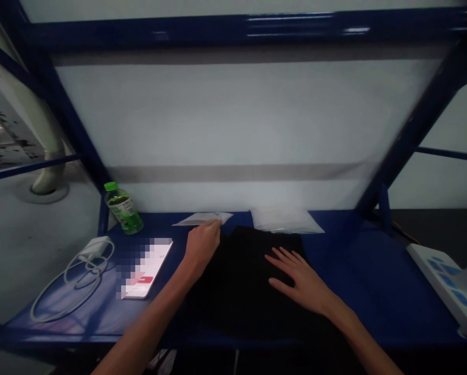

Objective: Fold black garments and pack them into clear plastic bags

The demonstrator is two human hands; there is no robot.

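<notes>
Currently, from the head view: one black garment (243, 281) lies flat on a blue steel bench (374, 271), outside any wrapping, with the right hand (299, 276) resting on it, palm down, fingers spread. The hands are apart. The left hand (202, 246) sits at the garment's far edge, fingertips on a flat translucent packet (200, 219); any grip cannot be told. A clear plastic bag (286, 220) lies flat nearby, apparently unfilled. Also present: a green-capped bottle (123, 209), a phone (145, 268), and a charger cable (73, 284).
</notes>
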